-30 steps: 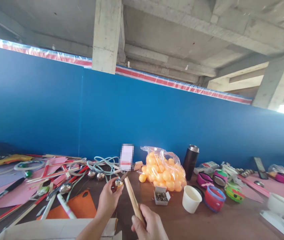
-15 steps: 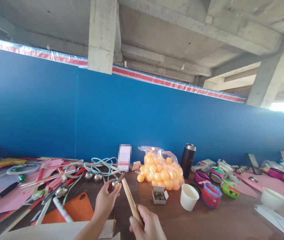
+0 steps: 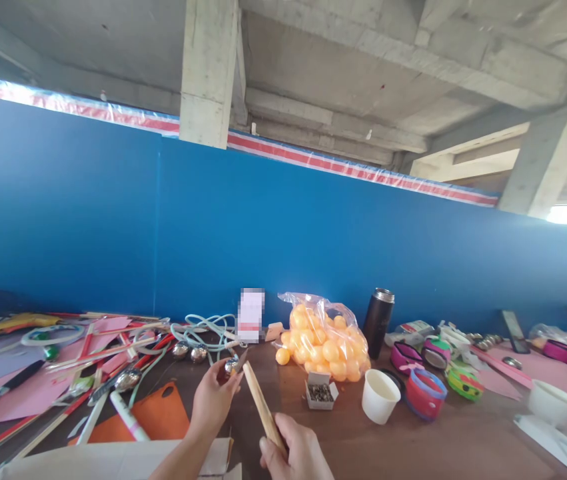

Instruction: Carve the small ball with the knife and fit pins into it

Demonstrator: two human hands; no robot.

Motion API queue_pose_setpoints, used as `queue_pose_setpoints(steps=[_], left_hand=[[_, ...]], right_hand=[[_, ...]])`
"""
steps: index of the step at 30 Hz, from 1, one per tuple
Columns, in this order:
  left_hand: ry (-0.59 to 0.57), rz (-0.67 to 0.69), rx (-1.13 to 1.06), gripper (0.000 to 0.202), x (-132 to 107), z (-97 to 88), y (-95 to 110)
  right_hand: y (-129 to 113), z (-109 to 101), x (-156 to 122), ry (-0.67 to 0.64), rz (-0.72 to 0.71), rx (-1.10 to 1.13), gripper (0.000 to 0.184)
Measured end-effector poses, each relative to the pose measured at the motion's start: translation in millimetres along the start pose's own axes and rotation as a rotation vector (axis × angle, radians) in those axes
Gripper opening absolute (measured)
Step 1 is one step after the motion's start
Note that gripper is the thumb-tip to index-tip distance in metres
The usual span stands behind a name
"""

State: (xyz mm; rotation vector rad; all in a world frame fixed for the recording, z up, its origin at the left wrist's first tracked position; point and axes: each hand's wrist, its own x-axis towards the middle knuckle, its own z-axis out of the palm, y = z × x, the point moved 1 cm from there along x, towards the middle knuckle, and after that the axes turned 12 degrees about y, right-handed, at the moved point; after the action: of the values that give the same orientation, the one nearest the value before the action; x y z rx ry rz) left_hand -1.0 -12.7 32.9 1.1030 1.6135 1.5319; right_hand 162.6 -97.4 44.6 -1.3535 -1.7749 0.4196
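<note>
I see my left hand (image 3: 212,402) closed on a small shiny silver metal ball (image 3: 233,365), which is pinched at the fingertips and raised a little above the brown wooden table (image 3: 413,447). My right hand (image 3: 297,452) is wrapped firmly around the lower end of a long pale wooden stick (image 3: 259,397). The stick slants up and to the left from that grip, and its tip sits just beside the ball; I cannot tell whether they touch. To the right of the stick, a small open cardboard box of dark metal bits (image 3: 321,392) stands near a white paper cup (image 3: 381,397). Beyond both grips lies a clear plastic bag of orange balls (image 3: 326,340). Left of the hand with the ball lies a flat orange sheet (image 3: 160,413).
</note>
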Motion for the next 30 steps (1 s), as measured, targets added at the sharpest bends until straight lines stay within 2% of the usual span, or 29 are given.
queue_pose_setpoints(steps=[4, 9, 13, 16, 21, 30], left_hand=[[-0.008, 0.008, -0.014, 0.044, 1.2, 0.5, -1.9], [-0.006, 0.005, -0.043, 0.043, 4.9, 3.1, -8.6], [-0.002, 0.01, -0.079, 0.044, 6.2, 3.5, -11.6], [-0.008, 0.015, -0.084, 0.043, 5.9, 3.6, -11.8], [0.008, 0.024, -0.09, 0.043, 5.3, 3.5, -9.8], [0.018, 0.004, -0.106, 0.042, 5.7, 4.4, -11.7]], right_hand=[[-0.1, -0.8, 0.3, 0.026, -0.007, 0.037, 0.017], [-1.7, -1.9, 0.1, 0.003, 0.027, -0.011, 0.01], [-2.1, -1.8, -0.1, 0.032, 0.029, 0.036, 0.013], [0.0, 0.1, 0.0, 0.007, 0.042, 0.026, 0.012], [1.2, 1.3, -0.2, -0.001, 0.003, 0.049, 0.018], [0.2, -0.1, 0.9, 0.002, 0.036, 0.004, 0.009]])
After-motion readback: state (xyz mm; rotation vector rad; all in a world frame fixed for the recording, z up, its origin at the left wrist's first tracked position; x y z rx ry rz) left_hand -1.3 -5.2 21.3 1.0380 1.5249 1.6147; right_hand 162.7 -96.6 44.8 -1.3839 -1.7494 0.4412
